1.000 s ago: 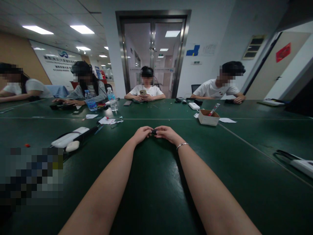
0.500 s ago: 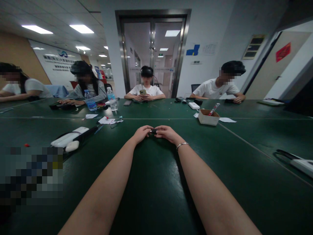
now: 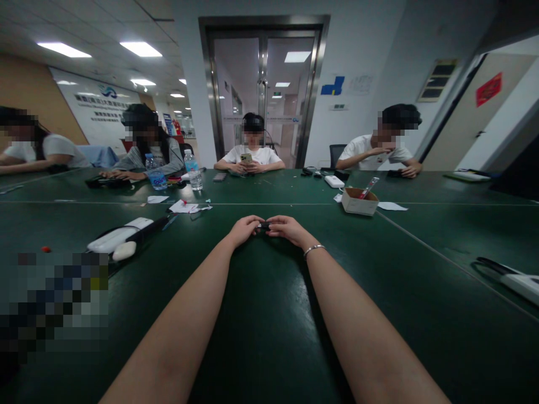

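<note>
Both my arms reach forward over the dark green table (image 3: 261,314). My left hand (image 3: 245,230) and my right hand (image 3: 288,229) meet at the middle, their fingertips closed on a small black object (image 3: 264,226). It is too small and too covered by fingers for me to tell its kind. A bit of something light shows at its left end, by the left fingertips. A silver bracelet (image 3: 314,248) circles my right wrist.
Ahead on the right stands a small open cardboard box (image 3: 359,203) with a stick-like item in it. Paper scraps (image 3: 183,207), water bottles (image 3: 193,170) and a white device (image 3: 122,234) lie to the left. Several people sit around the table, one holding a phone (image 3: 246,159).
My hands hold the same place and grip. Across the table on the right, a person has raised one hand towards their face.
</note>
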Available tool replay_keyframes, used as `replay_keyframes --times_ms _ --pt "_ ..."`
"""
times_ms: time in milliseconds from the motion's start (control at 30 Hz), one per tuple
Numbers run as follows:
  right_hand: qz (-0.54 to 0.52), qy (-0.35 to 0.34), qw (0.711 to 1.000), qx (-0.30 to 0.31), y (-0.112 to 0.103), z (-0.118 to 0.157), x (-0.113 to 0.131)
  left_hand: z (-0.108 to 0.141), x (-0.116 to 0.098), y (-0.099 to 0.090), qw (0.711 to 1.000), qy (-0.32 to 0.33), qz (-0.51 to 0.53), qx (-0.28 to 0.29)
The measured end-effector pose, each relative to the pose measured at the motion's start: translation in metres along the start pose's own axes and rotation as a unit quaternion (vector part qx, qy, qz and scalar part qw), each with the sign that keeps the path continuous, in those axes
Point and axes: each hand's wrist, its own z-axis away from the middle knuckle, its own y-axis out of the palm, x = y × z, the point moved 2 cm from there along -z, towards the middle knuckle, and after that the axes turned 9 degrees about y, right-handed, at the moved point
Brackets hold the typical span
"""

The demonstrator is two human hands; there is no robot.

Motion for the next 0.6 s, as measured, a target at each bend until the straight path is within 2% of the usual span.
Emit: replay_keyframes --times_ms 167,233,333,467,533,600 --pt "0.013 -0.010 1.000 0.003 -0.002 -0.003 -0.002 0.001 -0.001 0.001 1.000 0.002 0.013 -0.007" --pt "0.052 -0.021 0.998 -0.004 0.000 -0.005 -0.003 0.002 -0.001 0.001 1.000 0.007 0.020 -0.022" --pt "0.150 -0.053 0.987 -0.032 0.004 -0.009 -0.006 0.003 0.001 0.002 0.998 0.024 0.013 -0.052" --pt "0.261 -0.079 0.957 -0.102 0.010 -0.012 -0.010 0.004 0.000 0.005 0.996 0.043 -0.023 -0.070" --pt "0.294 -0.072 0.945 -0.121 0.012 -0.013 -0.010 0.004 -0.003 0.006 0.995 0.045 -0.045 -0.073" --pt "0.284 -0.080 0.949 -0.115 0.014 -0.013 -0.010 0.003 -0.006 0.008 0.995 0.044 -0.067 -0.067"
